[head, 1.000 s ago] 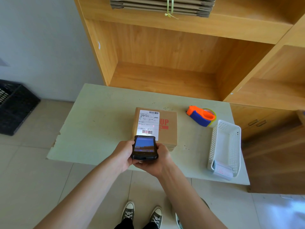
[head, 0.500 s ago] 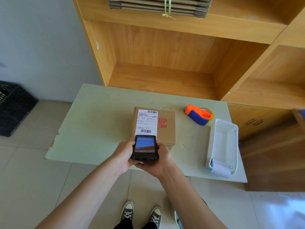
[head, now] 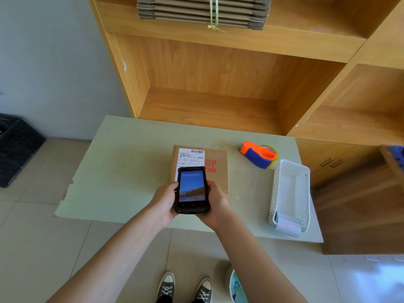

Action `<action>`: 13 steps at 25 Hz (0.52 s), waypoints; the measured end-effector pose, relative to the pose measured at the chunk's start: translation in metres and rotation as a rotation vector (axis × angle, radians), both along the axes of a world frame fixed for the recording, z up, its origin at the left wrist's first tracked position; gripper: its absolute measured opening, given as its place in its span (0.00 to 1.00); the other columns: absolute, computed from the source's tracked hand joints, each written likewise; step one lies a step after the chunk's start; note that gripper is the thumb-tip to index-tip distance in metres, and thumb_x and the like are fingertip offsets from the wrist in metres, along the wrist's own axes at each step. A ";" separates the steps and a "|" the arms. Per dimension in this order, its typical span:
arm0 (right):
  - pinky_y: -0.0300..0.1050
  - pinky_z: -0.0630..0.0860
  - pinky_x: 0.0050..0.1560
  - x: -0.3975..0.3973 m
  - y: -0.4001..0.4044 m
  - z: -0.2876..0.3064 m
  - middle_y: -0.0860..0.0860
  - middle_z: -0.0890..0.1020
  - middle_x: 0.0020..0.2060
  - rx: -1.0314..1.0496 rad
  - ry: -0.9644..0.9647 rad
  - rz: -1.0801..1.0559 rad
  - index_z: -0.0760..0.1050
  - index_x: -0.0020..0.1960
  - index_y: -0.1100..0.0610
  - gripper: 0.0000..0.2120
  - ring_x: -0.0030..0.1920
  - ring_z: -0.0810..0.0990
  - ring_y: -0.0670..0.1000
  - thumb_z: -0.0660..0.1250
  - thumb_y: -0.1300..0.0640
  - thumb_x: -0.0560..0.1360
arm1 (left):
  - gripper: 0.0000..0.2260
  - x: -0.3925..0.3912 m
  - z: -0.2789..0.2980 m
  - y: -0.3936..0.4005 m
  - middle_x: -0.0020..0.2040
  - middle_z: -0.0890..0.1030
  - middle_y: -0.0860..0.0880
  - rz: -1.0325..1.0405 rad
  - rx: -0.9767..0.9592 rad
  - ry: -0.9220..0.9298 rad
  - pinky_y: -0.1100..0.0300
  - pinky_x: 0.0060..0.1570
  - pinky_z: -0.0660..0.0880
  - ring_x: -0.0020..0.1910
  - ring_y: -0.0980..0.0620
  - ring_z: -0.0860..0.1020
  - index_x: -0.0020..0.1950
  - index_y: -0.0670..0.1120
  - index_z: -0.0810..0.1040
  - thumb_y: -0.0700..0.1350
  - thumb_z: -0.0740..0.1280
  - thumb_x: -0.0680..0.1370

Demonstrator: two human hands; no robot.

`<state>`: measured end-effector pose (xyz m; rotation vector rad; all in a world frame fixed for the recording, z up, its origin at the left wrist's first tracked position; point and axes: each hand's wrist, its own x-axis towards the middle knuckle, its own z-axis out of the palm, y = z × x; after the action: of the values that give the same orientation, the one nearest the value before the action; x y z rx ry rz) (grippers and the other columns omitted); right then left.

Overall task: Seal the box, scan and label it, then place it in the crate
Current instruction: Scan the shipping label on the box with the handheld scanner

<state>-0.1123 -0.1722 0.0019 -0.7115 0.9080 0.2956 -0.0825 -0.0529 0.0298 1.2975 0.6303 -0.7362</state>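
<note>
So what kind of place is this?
Probably a small parcel-packing station: a labelled cardboard box on the table, a tape dispenser beside it, and bundled flat cartons on the shelf above.

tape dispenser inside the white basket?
No. The tape dispenser lies on the table, outside the white basket and beyond its far end.

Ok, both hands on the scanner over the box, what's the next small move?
Probably set the black handheld scanner down. The left hand and right hand both hold it, the brown cardboard box already carries its white shipping label, and the black crate waits on the floor to the left.
</note>
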 end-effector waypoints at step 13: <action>0.41 0.76 0.44 0.005 -0.013 0.013 0.48 0.72 0.62 -1.101 -0.311 0.463 0.61 0.72 0.46 0.40 0.61 0.75 0.51 0.71 0.46 0.63 | 0.16 0.016 -0.008 -0.027 0.53 0.85 0.40 -0.025 -0.158 -0.174 0.57 0.36 0.73 0.42 0.45 0.84 0.61 0.43 0.79 0.45 0.56 0.82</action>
<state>-0.1074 -0.1855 0.0154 -1.9391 0.5415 0.0569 -0.0669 -0.0802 0.0222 1.2096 0.4084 -0.6712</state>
